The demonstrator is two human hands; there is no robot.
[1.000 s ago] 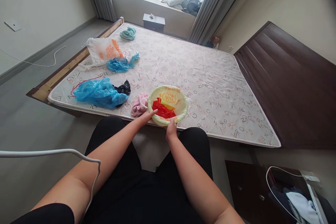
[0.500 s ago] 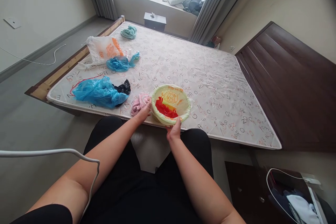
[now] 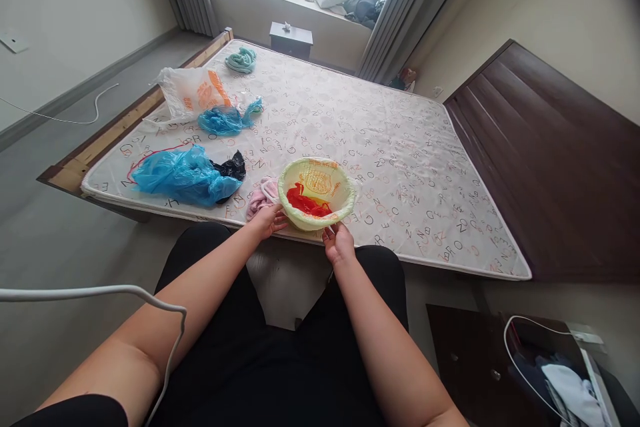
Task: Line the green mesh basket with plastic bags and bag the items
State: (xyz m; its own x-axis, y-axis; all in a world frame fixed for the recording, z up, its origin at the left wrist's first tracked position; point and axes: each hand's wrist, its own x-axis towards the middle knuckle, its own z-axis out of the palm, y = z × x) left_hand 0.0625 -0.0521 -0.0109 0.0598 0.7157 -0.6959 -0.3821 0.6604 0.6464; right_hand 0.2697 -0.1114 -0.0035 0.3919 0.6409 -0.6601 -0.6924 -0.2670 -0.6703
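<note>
A round bin (image 3: 305, 220) lined with a pale yellow-green plastic bag with orange print sits at the mattress's near edge. Inside it lies crumpled red plastic (image 3: 305, 202). My left hand (image 3: 270, 220) is at the bin's lower left, fingers stretched out and apart, close to a pink cloth (image 3: 262, 197). On the bin's near right side is my right hand (image 3: 340, 244), its fingers loosely spread, not wrapped round the rim. Whether fingertips still touch the bin I cannot tell.
Left on the mattress (image 3: 410, 173) lie blue plastic bags (image 3: 183, 175), a black bag (image 3: 233, 167), a white-orange bag (image 3: 193, 93) and a teal cloth (image 3: 241, 60). A dark headboard (image 3: 545, 167) stands right. A white cable (image 3: 100, 291) crosses my left arm.
Both hands have let go of the bin's rim and their fingers have opened. The bin sits slightly further left in view, as the whole view has shifted a little.
</note>
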